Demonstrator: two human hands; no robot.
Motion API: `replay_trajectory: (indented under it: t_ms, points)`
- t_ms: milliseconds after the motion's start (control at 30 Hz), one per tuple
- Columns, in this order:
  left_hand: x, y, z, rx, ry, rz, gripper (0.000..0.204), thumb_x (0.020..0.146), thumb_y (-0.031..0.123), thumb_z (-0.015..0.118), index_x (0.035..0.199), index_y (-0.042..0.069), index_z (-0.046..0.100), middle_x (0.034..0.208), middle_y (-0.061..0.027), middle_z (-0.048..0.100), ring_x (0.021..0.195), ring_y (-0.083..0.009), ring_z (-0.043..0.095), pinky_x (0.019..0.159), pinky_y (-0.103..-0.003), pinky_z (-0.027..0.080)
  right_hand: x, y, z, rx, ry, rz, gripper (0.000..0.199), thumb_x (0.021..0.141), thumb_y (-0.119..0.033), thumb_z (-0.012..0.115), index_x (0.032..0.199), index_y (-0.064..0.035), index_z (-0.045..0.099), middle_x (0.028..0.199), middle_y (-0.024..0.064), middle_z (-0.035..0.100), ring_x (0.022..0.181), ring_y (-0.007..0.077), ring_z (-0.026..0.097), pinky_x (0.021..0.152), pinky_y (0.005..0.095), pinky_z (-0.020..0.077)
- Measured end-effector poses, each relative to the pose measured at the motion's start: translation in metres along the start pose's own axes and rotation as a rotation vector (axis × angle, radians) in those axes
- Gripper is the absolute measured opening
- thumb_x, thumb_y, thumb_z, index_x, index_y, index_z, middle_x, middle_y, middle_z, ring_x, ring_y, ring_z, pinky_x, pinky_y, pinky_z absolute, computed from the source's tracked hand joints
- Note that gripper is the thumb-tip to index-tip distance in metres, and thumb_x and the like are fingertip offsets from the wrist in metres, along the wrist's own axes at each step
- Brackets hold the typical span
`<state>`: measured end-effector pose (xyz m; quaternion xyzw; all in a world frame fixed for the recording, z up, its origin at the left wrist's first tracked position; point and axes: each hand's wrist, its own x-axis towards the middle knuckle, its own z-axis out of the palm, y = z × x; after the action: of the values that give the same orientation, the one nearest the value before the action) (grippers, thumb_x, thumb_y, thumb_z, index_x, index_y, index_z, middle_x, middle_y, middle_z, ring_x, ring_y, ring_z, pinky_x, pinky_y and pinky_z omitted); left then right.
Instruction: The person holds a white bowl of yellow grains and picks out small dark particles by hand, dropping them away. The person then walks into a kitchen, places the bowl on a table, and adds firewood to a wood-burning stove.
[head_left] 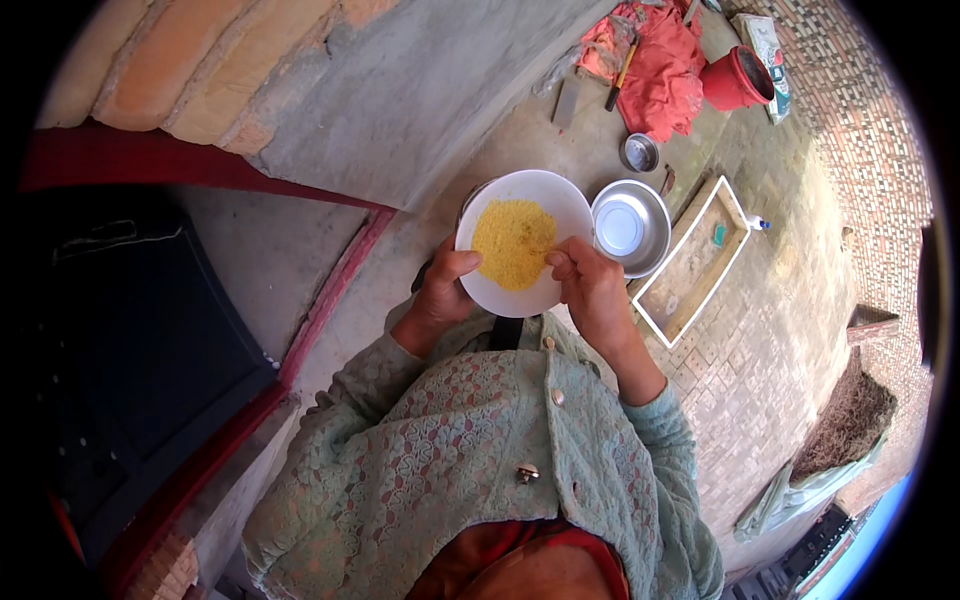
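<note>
A white bowl (525,184) is held at waist height in front of me, with yellow grain (510,245) spread over its bottom. Some darker specks show in the right part of the grain. My left hand (445,288) grips the bowl's left side, its thumb over the rim and its other fingers underneath. Over the right side of the bowl is my right hand (596,290), thumb and fingertips pinched together beside the grain. Whatever lies between those fingertips is too small to make out.
Right of the bowl stand a metal basin (657,228) and a small metal bowl (640,153). Beyond them lies a shallow white-edged tray (690,264). Red cloth (662,75) and a red bucket (732,84) are farther off. A red door frame (335,272) runs along my left.
</note>
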<state>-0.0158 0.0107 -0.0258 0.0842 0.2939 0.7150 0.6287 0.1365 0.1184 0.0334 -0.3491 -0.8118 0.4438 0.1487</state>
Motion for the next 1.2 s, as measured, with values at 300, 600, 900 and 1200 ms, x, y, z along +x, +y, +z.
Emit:
replay_trajectory:
  t_ms: [300,600,900,1200]
  points:
    - [0.000,-0.003,0.000,-0.049,0.014,-0.002,0.066,0.075,0.028,0.051,0.131,-0.005,0.037,0.124,-0.0162,0.051,0.114,-0.0238,0.051,0.097,-0.036,0.040,-0.001,-0.001,-0.016,0.138,0.063,0.017,0.010,0.090,-0.007,0.055,0.081,-0.0011,0.054,0.067,0.0044,0.051,0.054,0.0133,0.046,0.052,0.0255,0.0412]
    - [-0.002,0.000,-0.002,-0.023,0.025,0.007,0.067,0.074,0.027,0.052,0.131,-0.005,0.037,0.125,-0.0167,0.051,0.115,-0.0242,0.051,0.098,-0.036,0.040,-0.016,0.017,-0.039,0.388,0.054,0.215,0.018,0.092,-0.016,0.056,0.084,-0.0009,0.059,0.068,0.0013,0.054,0.051,0.0055,0.044,0.048,0.0206,0.0392]
    - [0.000,0.004,0.005,0.064,0.008,0.080,0.074,0.071,0.031,0.056,0.133,-0.004,0.034,0.127,-0.0168,0.049,0.116,-0.0254,0.050,0.098,-0.037,0.040,-0.014,0.027,-0.033,0.015,0.272,0.014,0.016,0.077,-0.003,0.069,0.092,-0.0029,0.063,0.078,0.0039,0.058,0.056,0.0085,0.051,0.052,0.0227,0.0430]
    - [-0.002,0.005,0.004,0.114,0.009,0.022,0.071,0.071,0.028,0.057,0.132,-0.003,0.036,0.123,-0.0147,0.051,0.112,-0.0222,0.052,0.095,-0.035,0.041,0.019,0.014,0.014,-0.086,0.094,-0.113,0.015,0.076,-0.005,0.065,0.090,-0.0053,0.060,0.078,0.0100,0.059,0.064,0.0246,0.062,0.056,0.0345,0.0501]
